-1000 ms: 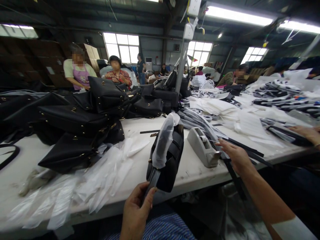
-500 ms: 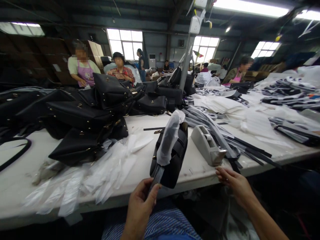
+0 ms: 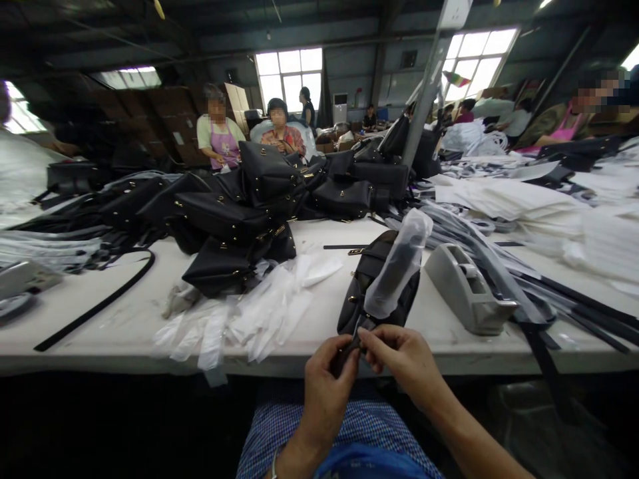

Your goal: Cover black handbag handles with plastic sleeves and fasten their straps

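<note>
A small black bag (image 3: pixel 362 286) lies on the table edge in front of me, its handle covered by a cloudy plastic sleeve (image 3: pixel 397 266). Below the sleeve, the dark strap end (image 3: pixel 353 342) is pinched between thumb and fingers of my left hand (image 3: pixel 327 382). My right hand (image 3: pixel 402 362) is closed, its fingertips pressed to the same strap just above the left thumb. Whether a bit of tape sits under those fingertips is too small to tell. To the right of the bag stands a grey tape dispenser (image 3: pixel 466 293).
Black bags (image 3: pixel 219 216) are heaped at the left and centre. Loose plastic sleeves (image 3: pixel 279 306) lie left of my bag. Wrapped straps (image 3: pixel 504 259) and white sheets (image 3: pixel 524 203) cover the right side. A metal post (image 3: pixel 424 93) rises behind. Several people work across the table.
My right hand has moved left from beside the tape dispenser to the strap, meeting my left hand. The view has turned left, and the bag's handle leans more to the right.
</note>
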The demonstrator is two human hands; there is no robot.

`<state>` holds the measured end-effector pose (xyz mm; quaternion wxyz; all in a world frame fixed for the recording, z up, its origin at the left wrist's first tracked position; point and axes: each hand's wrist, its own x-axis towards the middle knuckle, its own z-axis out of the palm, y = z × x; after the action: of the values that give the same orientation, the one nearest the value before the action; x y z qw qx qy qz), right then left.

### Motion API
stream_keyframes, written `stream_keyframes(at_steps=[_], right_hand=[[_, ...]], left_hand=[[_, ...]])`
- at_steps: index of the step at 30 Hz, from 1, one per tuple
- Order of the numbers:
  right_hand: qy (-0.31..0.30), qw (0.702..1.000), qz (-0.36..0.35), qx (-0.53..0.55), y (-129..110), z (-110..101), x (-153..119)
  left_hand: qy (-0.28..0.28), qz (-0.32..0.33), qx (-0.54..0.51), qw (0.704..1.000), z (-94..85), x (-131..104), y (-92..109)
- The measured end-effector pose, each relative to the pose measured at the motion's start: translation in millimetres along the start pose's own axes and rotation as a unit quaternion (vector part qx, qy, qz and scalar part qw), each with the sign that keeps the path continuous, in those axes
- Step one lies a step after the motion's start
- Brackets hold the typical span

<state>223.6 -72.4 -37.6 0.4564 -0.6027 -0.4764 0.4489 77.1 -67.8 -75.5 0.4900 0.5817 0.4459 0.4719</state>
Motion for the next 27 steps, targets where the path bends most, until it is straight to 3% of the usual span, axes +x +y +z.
stream_keyframes(at_steps=[5,11,18,23,27], right_hand=[[-0.01,0.997,-0.009,-0.07,8,-8,3],[-0.08,0.993,-0.086,-0.024,27,-15,1],[-0.004,0.996,-0.083,-0.04,35,-4,-1],[0.007,0.998,-0.061,-0.034,26,2,-2],[0.009,0.998,-0.036,-0.057,20,4,1]], left_hand=[[-0.02,-0.023,-0.031,0.999,-1.0,0,3],[-0.077,-0.186,-0.207,0.958,-1.3,-2,10],[-0.105,-0.262,-0.252,0.926,0.8,2,12],[-0.11,-0.279,-0.25,0.921,-1.6,5,15],[-0.146,-0.291,-0.266,0.907,-0.3,4,16]])
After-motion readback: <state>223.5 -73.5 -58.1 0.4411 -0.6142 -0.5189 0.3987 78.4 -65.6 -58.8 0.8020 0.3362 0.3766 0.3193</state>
